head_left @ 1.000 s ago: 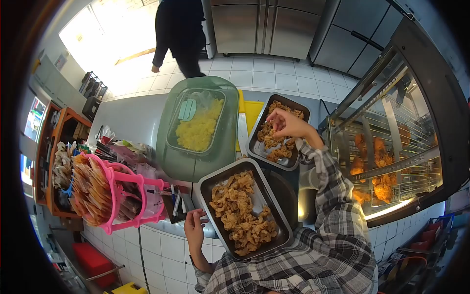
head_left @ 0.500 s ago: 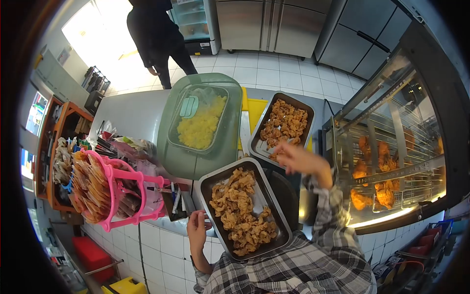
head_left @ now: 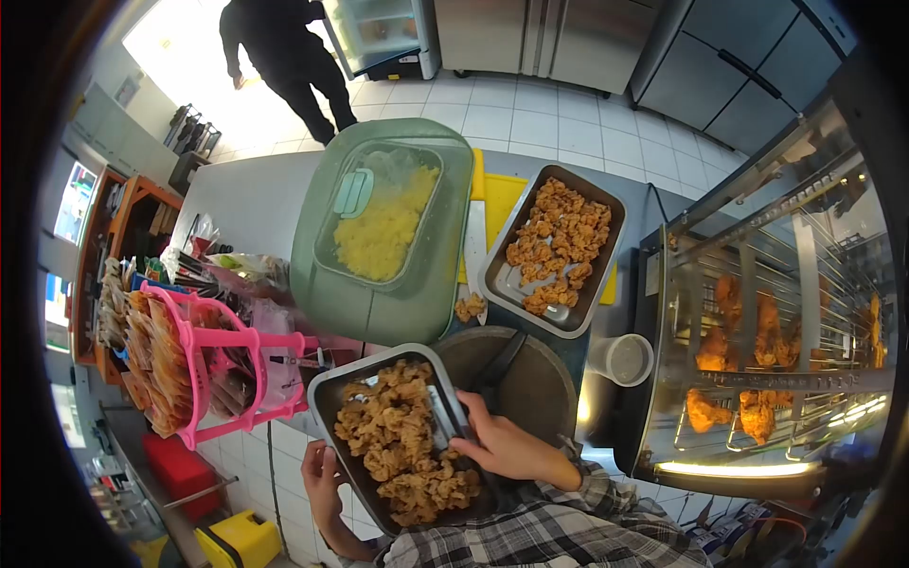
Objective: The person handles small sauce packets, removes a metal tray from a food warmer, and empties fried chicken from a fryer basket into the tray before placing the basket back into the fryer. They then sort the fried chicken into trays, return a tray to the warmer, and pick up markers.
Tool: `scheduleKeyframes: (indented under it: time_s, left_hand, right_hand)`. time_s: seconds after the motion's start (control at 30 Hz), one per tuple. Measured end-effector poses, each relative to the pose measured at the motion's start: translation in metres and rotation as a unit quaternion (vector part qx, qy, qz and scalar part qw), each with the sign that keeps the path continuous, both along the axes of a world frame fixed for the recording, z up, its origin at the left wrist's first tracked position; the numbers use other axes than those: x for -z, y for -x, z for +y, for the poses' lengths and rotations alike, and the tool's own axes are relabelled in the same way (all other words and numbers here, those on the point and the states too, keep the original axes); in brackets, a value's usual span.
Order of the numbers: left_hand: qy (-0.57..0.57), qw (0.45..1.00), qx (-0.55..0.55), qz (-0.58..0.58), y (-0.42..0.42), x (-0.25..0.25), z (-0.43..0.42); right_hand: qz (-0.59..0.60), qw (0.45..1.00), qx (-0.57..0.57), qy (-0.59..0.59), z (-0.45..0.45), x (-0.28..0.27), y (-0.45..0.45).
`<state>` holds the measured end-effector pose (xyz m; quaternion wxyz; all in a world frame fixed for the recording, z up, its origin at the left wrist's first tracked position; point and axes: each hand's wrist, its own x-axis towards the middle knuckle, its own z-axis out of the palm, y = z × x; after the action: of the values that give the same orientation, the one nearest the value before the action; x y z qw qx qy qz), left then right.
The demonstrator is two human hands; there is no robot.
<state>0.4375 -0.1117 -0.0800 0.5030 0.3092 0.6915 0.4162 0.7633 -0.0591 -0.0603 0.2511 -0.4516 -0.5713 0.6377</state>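
Glare upper left, edges seemingly warped.

A person [head_left: 284, 57] in black stands near an upright fridge [head_left: 374, 33]; packets [head_left: 151, 364] fill a pink plastic rack [head_left: 196, 364]; below, possibly a red stool [head_left: 180, 473].

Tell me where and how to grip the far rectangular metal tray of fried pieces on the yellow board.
Tray: I'd come from left and right, gripping both long rims mid-length. It's long, open-topped, with raised walls; loose fried pieces inside could spill, so keep it level.
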Motion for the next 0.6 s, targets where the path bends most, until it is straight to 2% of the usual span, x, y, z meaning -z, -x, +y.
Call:
scheduleKeyframes:
  time_s: [0.17, 0.23, 0.47, 0.57, 0.6]
  left_hand:
    - [0.042, 0.998, -0.046, 0.004, 0.010, 0.003, -0.022]
    - [0.043, 0.996, -0.072, -0.018, 0.005, 0.006, -0.026]
    - [0.047, 0.997, -0.053, -0.032, -0.001, 0.010, -0.020]
    - [0.042, 0.997, -0.049, -0.032, -0.001, 0.014, -0.019]
    - [0.033, 0.998, -0.031, -0.043, 0.000, 0.012, -0.019]
  right_hand:
    - [0.009, 0.999, -0.043, 0.016, 0.004, 0.015, 0.017]
    - [-0.041, 0.998, -0.055, 0.011, 0.007, 0.017, 0.016]
    - [-0.076, 0.994, -0.077, 0.021, 0.019, 0.017, 0.003]
    - [-0.125, 0.989, -0.065, -0.036, 0.048, 0.014, -0.015]
    - [-0.178, 0.981, -0.006, -0.079, 0.062, 0.012, -0.017]
